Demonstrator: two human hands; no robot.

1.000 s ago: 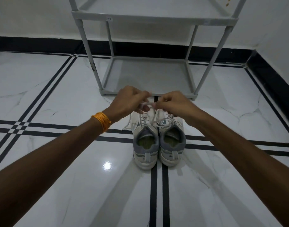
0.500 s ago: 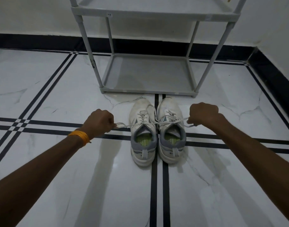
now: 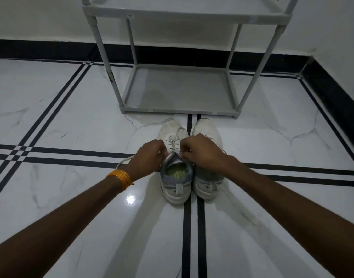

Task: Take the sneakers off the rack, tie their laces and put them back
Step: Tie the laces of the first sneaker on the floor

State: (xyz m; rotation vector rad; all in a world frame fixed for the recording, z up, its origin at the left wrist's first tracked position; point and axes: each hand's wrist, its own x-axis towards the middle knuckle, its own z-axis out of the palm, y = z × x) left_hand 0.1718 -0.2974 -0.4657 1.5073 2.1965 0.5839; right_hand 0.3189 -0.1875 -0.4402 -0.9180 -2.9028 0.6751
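Note:
Two white and grey sneakers stand side by side on the floor, heels toward me: the left sneaker (image 3: 175, 177) and the right sneaker (image 3: 207, 127). My left hand (image 3: 147, 157) and my right hand (image 3: 202, 151) meet over the top of the left sneaker's tongue, each pinching a white lace end. A loose stretch of lace (image 3: 125, 159) trails out to the left behind my left wrist. My right hand hides most of the right sneaker's laces. The grey shoe rack (image 3: 180, 112) stands just beyond the toes, its bottom shelf bare.
White marble floor with black stripes runs all around. A black skirting and white wall close off the back and the right corner (image 3: 332, 93). The rack's upper shelf (image 3: 184, 16) sits at the top of the view.
Half a second ago both hands were pulled wide apart with the lace stretched taut across the shoes. Now they have come back together over the left sneaker's tongue.

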